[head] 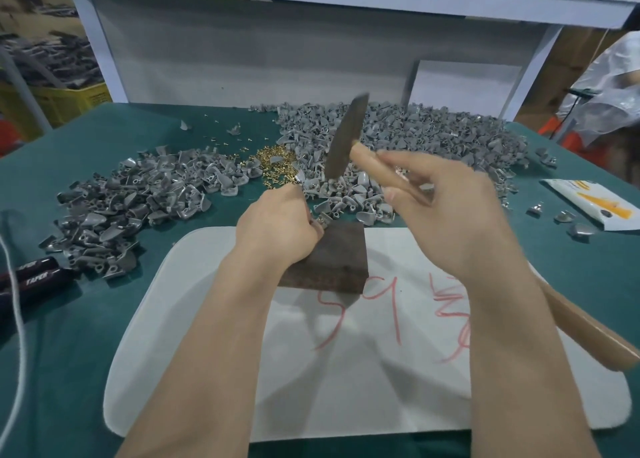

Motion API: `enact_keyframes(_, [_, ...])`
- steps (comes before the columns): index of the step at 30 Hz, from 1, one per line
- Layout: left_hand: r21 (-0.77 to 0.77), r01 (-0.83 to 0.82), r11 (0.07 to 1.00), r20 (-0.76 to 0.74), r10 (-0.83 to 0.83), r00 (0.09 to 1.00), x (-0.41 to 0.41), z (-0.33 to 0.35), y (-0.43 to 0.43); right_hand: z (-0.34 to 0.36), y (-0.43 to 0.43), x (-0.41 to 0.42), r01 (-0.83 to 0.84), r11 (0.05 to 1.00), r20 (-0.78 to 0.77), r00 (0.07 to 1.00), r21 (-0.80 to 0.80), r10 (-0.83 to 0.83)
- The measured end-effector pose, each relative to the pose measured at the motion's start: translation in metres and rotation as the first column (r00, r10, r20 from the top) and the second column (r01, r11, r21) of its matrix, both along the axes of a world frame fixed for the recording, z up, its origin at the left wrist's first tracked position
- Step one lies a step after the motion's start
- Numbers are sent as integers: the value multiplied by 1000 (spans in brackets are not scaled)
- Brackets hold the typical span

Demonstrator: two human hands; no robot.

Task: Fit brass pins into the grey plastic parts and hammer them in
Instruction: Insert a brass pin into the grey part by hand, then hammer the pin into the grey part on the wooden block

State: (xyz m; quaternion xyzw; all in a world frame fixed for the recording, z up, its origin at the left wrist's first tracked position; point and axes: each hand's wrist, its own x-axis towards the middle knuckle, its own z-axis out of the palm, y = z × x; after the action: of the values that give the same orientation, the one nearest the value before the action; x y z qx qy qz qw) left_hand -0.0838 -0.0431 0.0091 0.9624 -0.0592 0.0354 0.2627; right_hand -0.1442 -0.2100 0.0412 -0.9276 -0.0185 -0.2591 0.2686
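Observation:
My right hand (446,211) grips the wooden handle of a hammer (346,142), whose dark metal head is raised and blurred above the work. My left hand (277,229) pinches a small grey plastic part (321,220) against the far left corner of a dark wooden block (332,260). A brass pin seems to sit in the part, mostly hidden by my fingers. Loose brass pins (273,166) lie in a small heap just beyond my left hand.
A big heap of grey parts (398,145) fills the far right of the green table; a second heap (138,201) lies at left. The block stands on a white mat (381,371) with red writing. Black-handled tools (34,277) lie far left, a white packet (588,204) far right.

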Motion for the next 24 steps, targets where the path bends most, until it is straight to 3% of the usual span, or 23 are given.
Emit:
enact_keyframes(2, [8, 0, 1000, 3, 0, 1000, -1, 0, 0, 0, -1, 0, -7, 999, 47, 999, 37, 5])
enact_keyframes(7, [5, 1, 1000, -30, -1, 1000, -1, 2, 0, -7, 2, 4, -14, 1000, -109, 994, 20, 16])
enact_keyframes(13, [7, 11, 1000, -33, -11, 999, -2, 2, 1, -9, -4, 7, 20, 996, -92, 996, 82, -12])
enact_keyframes(20, [-9, 55, 998, -51, -55, 997, -3, 4, 2, -36, -9, 32, 186, 980, -306, 939, 70, -156])
enact_keyframes(24, [-7, 113, 994, -60, -113, 992, -2, 4, 3, -52, -8, 39, 210, 971, -431, 891, 114, -143])
